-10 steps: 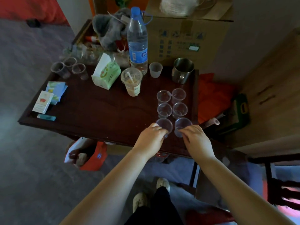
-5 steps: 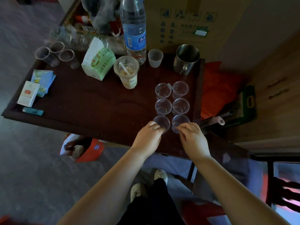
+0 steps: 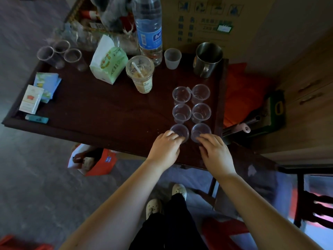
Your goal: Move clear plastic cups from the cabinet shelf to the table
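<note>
Six small clear cups point(image 3: 182, 112) (two rows of three), three taller clear cups point(image 3: 73, 55), one water bottle point(image 3: 149, 29), one steel mug point(image 3: 207, 59), two hands point(image 3: 164, 150).

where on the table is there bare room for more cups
The widest bare patch is the table centre, bordered by the cigarette pack, tissue pack, iced drink and the six-cup grid. A smaller gap lies between grid and steel mug. The back edge is crowded; both hands cover the near-right corner.

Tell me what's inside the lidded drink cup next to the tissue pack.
The drink cup holds a white straw and pale brownish liquid. Its label hides part of the lower contents.
</note>
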### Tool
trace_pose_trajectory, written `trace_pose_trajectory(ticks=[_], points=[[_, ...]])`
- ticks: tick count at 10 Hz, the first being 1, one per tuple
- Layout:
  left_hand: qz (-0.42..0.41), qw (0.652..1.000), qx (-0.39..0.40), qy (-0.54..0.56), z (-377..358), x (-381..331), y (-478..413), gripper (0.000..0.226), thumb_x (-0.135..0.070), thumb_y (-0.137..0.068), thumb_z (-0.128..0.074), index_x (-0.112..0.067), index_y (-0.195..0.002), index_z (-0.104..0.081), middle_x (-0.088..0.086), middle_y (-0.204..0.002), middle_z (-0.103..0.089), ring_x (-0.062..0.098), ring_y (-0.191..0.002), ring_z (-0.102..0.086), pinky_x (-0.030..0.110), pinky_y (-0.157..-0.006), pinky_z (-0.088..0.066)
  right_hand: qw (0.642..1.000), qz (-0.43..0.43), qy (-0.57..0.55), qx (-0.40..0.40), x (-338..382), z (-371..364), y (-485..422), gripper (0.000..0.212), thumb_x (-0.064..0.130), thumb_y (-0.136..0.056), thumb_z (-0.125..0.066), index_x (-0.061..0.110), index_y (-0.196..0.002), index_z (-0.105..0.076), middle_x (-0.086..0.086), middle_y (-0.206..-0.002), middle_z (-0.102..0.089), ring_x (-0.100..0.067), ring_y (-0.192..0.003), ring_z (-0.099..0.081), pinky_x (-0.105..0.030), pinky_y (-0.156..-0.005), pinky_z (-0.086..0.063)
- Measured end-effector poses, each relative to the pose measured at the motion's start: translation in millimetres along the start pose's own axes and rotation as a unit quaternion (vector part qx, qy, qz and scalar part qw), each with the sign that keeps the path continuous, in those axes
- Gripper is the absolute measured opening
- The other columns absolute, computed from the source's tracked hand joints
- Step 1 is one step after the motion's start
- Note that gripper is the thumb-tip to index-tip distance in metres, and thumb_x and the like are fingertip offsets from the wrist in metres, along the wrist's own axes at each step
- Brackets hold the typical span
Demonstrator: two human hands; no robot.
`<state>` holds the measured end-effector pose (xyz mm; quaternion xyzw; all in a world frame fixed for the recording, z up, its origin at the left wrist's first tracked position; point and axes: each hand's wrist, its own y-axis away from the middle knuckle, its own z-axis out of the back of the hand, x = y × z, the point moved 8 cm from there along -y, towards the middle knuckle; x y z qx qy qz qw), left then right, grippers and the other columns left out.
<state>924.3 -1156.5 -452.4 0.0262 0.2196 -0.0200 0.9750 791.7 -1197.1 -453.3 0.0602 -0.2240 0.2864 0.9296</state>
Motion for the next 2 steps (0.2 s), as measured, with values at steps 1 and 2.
trace_pose_trajectory(ticks=[1,2], points=[[-0.007,1.0,-0.011,-0.005,5,-2,5,0.032,-0.011,-0.082,-0.057,-0.013,-0.114,-0.059,0.004,-0.113,-0.063,0.023,-0.112,-0.049,0.036,-0.087,-0.041,1.0,-0.001,0.001,-0.019,6,9,7,0.038,0.009,-0.085,-0.059,0.009,-0.123,-0.056,-0.008,-0.123,-0.057,-0.025,-0.115,-0.049,-0.043,-0.094,-0.044],[-0.023,0.999,-0.036,-0.005,22,-12,10,0.031,-0.011,-0.082,-0.057,-0.013,-0.113,-0.059,0.004,-0.112,-0.064,0.024,-0.112,-0.049,0.038,-0.089,-0.042,0.999,-0.004,0.006,-0.05,18,25,15,0.039,0.01,-0.085,-0.059,0.009,-0.124,-0.054,-0.009,-0.125,-0.055,-0.025,-0.117,-0.047,-0.041,-0.096,-0.043]])
